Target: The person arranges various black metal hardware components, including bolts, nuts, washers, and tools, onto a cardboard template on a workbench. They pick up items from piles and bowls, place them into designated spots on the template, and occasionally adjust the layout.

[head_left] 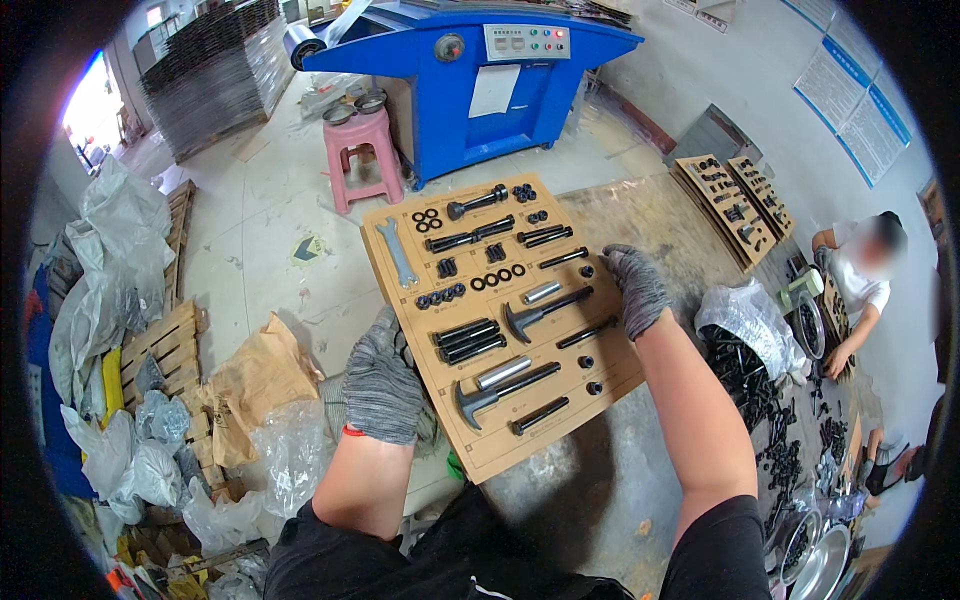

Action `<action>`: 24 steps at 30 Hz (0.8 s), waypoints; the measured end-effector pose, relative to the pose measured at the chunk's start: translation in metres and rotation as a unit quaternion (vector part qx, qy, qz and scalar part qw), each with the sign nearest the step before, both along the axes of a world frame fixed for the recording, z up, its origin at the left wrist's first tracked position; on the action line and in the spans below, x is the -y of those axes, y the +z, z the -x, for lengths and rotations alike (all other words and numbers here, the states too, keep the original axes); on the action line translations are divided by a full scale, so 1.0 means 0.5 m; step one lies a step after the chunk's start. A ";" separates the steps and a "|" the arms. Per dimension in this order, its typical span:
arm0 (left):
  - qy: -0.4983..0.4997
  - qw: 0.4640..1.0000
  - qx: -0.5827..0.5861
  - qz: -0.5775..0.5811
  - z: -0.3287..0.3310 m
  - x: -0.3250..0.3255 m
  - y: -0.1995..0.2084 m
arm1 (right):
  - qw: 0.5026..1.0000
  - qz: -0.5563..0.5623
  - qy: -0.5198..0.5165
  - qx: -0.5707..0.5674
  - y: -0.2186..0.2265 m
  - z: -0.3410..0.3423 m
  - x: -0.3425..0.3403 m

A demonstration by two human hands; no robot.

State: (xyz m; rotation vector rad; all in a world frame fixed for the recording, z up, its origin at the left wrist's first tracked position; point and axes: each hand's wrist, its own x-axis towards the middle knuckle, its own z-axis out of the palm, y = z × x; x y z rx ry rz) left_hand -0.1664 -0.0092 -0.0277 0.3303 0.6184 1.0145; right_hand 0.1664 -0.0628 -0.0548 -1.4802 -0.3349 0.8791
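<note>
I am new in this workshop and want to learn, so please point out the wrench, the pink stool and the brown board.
Wrench [399, 253]: head view, middle of its handle.
Pink stool [363, 134]: head view, front of its seat.
Brown board [490, 457]: head view, bare lower part.

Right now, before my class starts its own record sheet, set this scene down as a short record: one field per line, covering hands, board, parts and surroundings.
Left hand: gloved, gripping the board's left edge
Right hand: gloved, at the board's right edge
Brown board: tilted, covered with parts
Parts include: wrench, silver cylinders, black hooked pieces, black rings
Right side: workbench, loose black parts, another person's hand
Background: blue machine, pink stool
</note>
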 end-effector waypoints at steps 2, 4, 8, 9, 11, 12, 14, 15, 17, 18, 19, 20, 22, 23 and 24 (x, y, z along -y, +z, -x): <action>-0.010 1.000 -0.001 0.011 -0.001 -0.004 -0.001 | 1.000 0.012 0.015 0.003 -0.011 -0.009 -0.001; -0.043 0.998 -0.035 -0.037 0.008 -0.009 -0.005 | 0.998 -0.040 0.053 0.019 -0.027 -0.005 0.011; -0.073 0.886 -0.264 -0.375 0.034 -0.032 -0.108 | 0.984 -0.023 0.106 0.142 0.017 0.033 0.059; -0.065 0.893 -0.237 -0.378 0.037 -0.035 -0.118 | 0.975 -0.017 0.101 0.197 0.014 0.033 0.072; -0.064 0.996 -0.008 -0.066 0.051 -0.027 -0.081 | 0.971 -0.033 0.100 0.214 0.074 0.079 0.115; -0.096 0.986 0.053 -0.123 0.056 -0.014 -0.049 | 0.970 -0.046 0.095 0.220 0.099 0.104 0.150; -0.034 0.991 0.030 -0.126 0.039 -0.013 -0.099 | 0.964 -0.057 0.063 0.254 0.143 0.141 0.243; -0.001 0.992 0.017 -0.124 0.033 -0.005 -0.116 | 0.959 -0.059 0.058 0.271 0.155 0.166 0.284; 0.053 0.986 -0.037 -0.155 0.008 0.092 0.040 | 0.951 -0.058 0.050 0.299 0.169 0.214 0.370; 0.043 0.977 -0.003 -0.208 0.010 0.108 0.028 | 0.946 -0.064 0.064 0.311 0.177 0.244 0.399; 0.022 0.965 0.033 -0.259 0.000 0.124 0.004 | 0.942 -0.064 0.073 0.323 0.185 0.275 0.433; 0.051 0.946 -0.031 -0.320 -0.013 0.151 0.005 | 0.938 -0.068 0.085 0.329 0.191 0.299 0.456; 0.054 0.891 -0.177 -0.416 -0.024 0.219 0.020 | 0.933 -0.074 0.108 0.336 0.198 0.346 0.498; 0.049 0.867 -0.190 -0.458 -0.034 0.264 0.053 | 0.930 -0.077 0.116 0.341 0.199 0.364 0.516; 0.043 0.829 -0.241 -0.504 -0.042 0.290 0.047 | 0.927 -0.079 0.123 0.346 0.205 0.381 0.531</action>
